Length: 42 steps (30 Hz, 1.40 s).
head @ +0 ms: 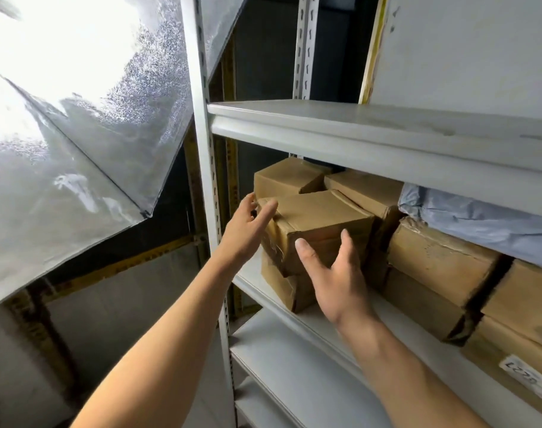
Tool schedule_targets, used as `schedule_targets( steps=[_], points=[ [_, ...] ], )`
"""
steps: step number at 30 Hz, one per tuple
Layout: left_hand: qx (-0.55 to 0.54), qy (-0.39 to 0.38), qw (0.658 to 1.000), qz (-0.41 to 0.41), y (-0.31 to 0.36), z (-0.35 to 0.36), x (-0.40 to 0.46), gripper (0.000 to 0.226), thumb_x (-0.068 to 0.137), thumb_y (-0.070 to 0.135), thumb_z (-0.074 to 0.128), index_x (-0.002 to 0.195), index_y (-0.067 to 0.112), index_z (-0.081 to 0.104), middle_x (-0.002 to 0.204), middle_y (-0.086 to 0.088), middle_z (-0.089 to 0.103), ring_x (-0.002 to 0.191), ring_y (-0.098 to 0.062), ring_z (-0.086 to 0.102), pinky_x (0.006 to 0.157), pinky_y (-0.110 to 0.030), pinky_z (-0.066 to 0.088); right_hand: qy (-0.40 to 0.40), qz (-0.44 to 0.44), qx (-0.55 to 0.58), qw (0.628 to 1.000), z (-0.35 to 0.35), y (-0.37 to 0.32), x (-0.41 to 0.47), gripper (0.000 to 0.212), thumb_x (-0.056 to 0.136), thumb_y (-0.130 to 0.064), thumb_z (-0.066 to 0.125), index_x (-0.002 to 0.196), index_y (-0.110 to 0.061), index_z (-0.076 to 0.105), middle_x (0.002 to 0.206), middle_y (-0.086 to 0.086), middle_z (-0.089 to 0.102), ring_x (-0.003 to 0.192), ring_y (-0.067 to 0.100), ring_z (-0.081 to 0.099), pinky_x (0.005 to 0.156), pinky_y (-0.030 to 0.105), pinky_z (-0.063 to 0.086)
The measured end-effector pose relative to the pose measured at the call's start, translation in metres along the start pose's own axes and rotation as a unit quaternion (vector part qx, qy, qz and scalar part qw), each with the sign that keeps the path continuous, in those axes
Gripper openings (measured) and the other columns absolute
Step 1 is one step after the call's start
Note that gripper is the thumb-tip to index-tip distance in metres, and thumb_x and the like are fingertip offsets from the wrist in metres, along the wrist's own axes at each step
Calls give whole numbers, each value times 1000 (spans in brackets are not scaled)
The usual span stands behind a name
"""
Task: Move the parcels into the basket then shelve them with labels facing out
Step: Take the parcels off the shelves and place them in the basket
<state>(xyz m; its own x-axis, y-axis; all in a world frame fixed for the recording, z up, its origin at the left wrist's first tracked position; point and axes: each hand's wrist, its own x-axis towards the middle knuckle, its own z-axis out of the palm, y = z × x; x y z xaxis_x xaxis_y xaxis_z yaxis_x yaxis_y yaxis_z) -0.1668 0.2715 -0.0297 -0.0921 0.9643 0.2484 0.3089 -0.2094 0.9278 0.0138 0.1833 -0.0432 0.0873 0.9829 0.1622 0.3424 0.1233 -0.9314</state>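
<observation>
A brown cardboard parcel (319, 220) sits tilted on top of another brown parcel (283, 288) at the left end of a grey metal shelf (319, 319). My left hand (248, 230) is at the top parcel's left corner, fingers spread, fingertips touching its edge. My right hand (331, 273) is in front of the parcel's near face, fingers apart, thumb against the front; no firm grip is visible. Several more brown parcels (439, 257) fill the shelf to the right. One at the lower right carries a white handwritten label (526, 381). No basket is in view.
A grey-blue plastic mailer bag (480, 217) lies on the parcels at right. An upper shelf board (371, 134) hangs close above. The white shelf upright (205, 180) stands left of the parcels. A bright softbox light (78, 118) fills the left side. Lower shelves (279, 366) are below.
</observation>
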Motion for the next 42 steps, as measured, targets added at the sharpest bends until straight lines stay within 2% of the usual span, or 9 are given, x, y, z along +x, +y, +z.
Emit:
schedule_targets(
  steps=[3,11,15,20,23,28,30,34,42],
  points=[
    [-52,-47,997,-26,-7,1,13,93,84,84,61,157,31,37,150,1,56,131,-18,60,115,-47,48,48,18,84,995,18,-4,4,102,89,-65,67,167,-31,11,164,-2,33,132,11,45,66,2,47],
    [-67,1,998,17,4,10,-9,53,99,54,65,140,25,49,124,5,63,110,-13,65,95,-30,57,67,56,159,983,29,1,4,107,87,-70,67,167,-38,4,173,-8,20,143,8,35,87,11,39],
    [-64,15,997,45,14,11,-45,38,101,52,62,123,24,50,115,1,63,103,-16,67,83,-28,57,78,27,223,971,19,7,-7,103,79,-73,77,164,-44,25,159,-10,48,136,6,55,95,17,50],
    [-109,-12,992,60,22,17,-101,37,98,54,66,115,25,51,113,-8,67,100,-19,72,74,-23,61,49,-10,288,956,-16,15,-41,67,88,-46,73,151,-42,50,138,-1,70,125,22,69,105,52,55],
    [-166,-60,984,32,25,28,-134,52,94,62,63,123,20,53,115,-9,66,97,-10,73,73,-24,61,54,-25,261,964,-46,24,-77,59,87,-51,69,145,-47,56,136,-2,70,127,28,66,107,64,50],
    [-226,-161,959,-52,29,69,-201,83,77,70,72,145,29,49,141,-5,61,126,-26,64,107,-52,55,61,-24,226,972,-101,51,-155,64,87,-51,65,149,-51,48,138,-12,67,127,16,65,108,55,53],
    [-227,-184,955,-46,30,88,-230,70,85,57,70,146,30,49,140,-3,63,123,-24,67,103,-47,58,65,-29,212,975,-123,63,-187,58,91,-46,61,148,-48,49,134,-13,69,123,12,66,105,49,56],
    [-226,-222,948,-14,42,129,-291,54,92,39,62,144,30,52,124,7,74,113,-18,71,90,-39,62,96,-11,217,971,-167,93,-248,54,93,-39,60,147,-43,52,139,-2,67,128,22,64,108,57,52],
    [-218,-370,903,16,68,214,-375,56,94,33,59,149,26,48,128,3,70,110,-16,69,76,-27,57,217,18,226,949,-244,128,-368,67,89,-47,69,153,-45,46,148,-2,62,136,23,59,113,55,46]
  ],
)
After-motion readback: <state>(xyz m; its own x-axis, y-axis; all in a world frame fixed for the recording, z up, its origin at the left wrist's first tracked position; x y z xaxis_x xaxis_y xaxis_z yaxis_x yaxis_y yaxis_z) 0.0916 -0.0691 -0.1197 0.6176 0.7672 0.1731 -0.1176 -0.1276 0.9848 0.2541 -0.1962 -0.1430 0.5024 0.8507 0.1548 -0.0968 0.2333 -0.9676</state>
